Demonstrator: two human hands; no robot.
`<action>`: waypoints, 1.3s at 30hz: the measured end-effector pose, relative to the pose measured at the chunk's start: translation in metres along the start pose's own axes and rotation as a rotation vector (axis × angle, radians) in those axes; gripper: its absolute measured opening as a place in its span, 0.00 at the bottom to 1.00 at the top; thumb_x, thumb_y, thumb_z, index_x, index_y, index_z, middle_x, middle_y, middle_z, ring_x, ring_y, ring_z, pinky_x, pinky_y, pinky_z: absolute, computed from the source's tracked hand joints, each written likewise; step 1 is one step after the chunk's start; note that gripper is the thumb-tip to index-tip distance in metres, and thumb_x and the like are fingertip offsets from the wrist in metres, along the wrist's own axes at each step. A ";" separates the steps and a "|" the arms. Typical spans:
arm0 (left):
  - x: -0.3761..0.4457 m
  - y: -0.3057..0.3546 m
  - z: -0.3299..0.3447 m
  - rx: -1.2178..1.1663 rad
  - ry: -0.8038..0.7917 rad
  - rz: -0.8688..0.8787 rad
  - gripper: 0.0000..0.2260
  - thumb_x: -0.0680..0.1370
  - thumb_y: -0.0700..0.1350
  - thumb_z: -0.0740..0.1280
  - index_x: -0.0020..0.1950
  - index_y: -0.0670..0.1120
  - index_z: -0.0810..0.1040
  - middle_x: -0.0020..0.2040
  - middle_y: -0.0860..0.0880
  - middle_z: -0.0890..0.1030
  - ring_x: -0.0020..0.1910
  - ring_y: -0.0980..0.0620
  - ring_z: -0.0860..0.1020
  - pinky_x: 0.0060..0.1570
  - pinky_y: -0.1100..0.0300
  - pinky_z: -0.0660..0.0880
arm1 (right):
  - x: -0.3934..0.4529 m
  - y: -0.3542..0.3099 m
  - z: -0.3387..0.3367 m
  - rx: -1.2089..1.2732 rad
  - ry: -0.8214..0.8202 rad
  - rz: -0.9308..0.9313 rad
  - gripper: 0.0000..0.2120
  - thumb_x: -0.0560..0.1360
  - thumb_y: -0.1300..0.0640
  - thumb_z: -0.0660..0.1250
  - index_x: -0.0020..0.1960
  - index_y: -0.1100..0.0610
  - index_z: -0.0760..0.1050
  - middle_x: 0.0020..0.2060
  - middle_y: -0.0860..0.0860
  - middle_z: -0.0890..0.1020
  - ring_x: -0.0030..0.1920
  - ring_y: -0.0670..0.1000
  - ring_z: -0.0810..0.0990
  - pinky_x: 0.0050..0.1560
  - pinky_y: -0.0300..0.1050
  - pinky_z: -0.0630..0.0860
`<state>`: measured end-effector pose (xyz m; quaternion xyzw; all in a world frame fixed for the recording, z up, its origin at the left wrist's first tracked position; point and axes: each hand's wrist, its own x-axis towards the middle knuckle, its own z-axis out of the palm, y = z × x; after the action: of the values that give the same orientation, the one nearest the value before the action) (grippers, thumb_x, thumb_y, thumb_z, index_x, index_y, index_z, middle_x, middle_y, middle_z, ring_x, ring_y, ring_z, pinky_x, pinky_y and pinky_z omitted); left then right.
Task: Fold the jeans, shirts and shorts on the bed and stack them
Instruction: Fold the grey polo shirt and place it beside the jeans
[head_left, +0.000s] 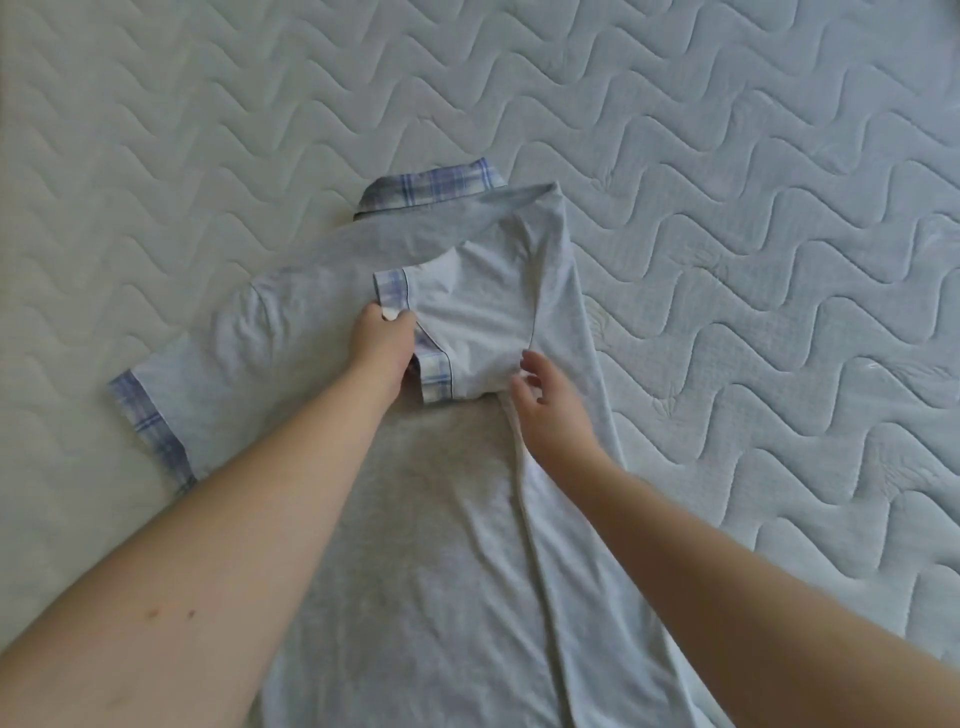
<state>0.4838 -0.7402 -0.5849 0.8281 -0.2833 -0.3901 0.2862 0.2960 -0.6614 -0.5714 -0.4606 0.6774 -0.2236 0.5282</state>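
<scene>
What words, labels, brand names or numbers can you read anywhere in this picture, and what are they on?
None: no readable text shows anywhere.
Grey shirt: only a blue plaid collar and plaid sleeve cuffs, no logo or tag in view.
Quilted mattress: a stitched wave pattern only, no label.

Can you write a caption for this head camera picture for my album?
Left hand pinches the folded-in plaid sleeve cuff of a grey shirt on the quilted mattress.
</scene>
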 end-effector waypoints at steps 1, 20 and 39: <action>0.002 -0.003 0.001 -0.072 -0.029 -0.023 0.06 0.76 0.46 0.66 0.49 0.44 0.75 0.43 0.48 0.78 0.42 0.48 0.75 0.40 0.58 0.70 | 0.010 -0.005 -0.005 0.012 0.014 -0.012 0.22 0.81 0.51 0.60 0.74 0.52 0.66 0.68 0.48 0.74 0.66 0.47 0.72 0.65 0.40 0.67; 0.026 -0.025 0.004 -0.496 -0.102 -0.072 0.05 0.81 0.46 0.66 0.54 0.50 0.80 0.53 0.48 0.84 0.56 0.46 0.81 0.58 0.47 0.78 | 0.185 -0.023 -0.027 -0.995 0.027 -0.300 0.36 0.78 0.32 0.39 0.79 0.50 0.36 0.79 0.48 0.36 0.77 0.47 0.34 0.74 0.46 0.31; -0.076 0.027 0.027 0.530 -0.206 1.048 0.17 0.74 0.43 0.59 0.58 0.44 0.82 0.54 0.49 0.84 0.56 0.47 0.80 0.55 0.53 0.75 | 0.177 -0.056 -0.040 -0.133 -0.116 -0.126 0.24 0.83 0.51 0.49 0.79 0.48 0.55 0.77 0.48 0.62 0.76 0.48 0.59 0.71 0.38 0.52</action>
<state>0.4151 -0.7126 -0.5442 0.5791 -0.7681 -0.1914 0.1951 0.2777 -0.8471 -0.6039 -0.5485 0.6288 -0.1837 0.5197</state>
